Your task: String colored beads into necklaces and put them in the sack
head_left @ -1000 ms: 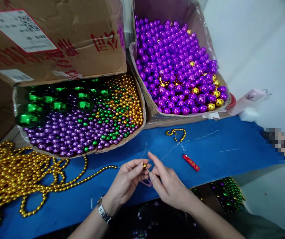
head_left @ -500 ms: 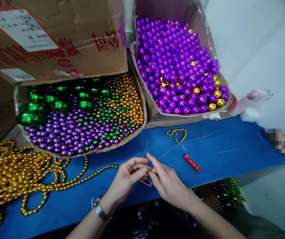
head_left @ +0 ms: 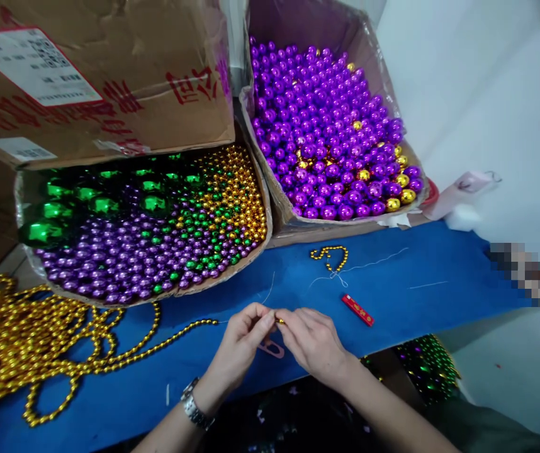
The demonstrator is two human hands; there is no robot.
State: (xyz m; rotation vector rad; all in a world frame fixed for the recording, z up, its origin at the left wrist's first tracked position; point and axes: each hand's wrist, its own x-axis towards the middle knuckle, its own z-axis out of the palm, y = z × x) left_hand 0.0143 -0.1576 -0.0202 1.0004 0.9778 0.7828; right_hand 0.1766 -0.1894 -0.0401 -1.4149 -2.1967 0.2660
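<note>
Hands, left [head_left: 241,343] and right [head_left: 315,340], pinch gold bead [head_left: 280,320] (near table edge [head_left: 232,393]).

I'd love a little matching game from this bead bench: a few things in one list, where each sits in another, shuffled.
Things:
1. gold bead
2. red strip
3. purple bead box
4. gold bead strand pile

Places:
A. far left on the blue cloth
B. pinched between the left hand and the right hand
C. back right, behind the cloth
D. flat on the cloth, just right of the hands

Pairs: 1-B, 2-D, 3-C, 4-A
</note>
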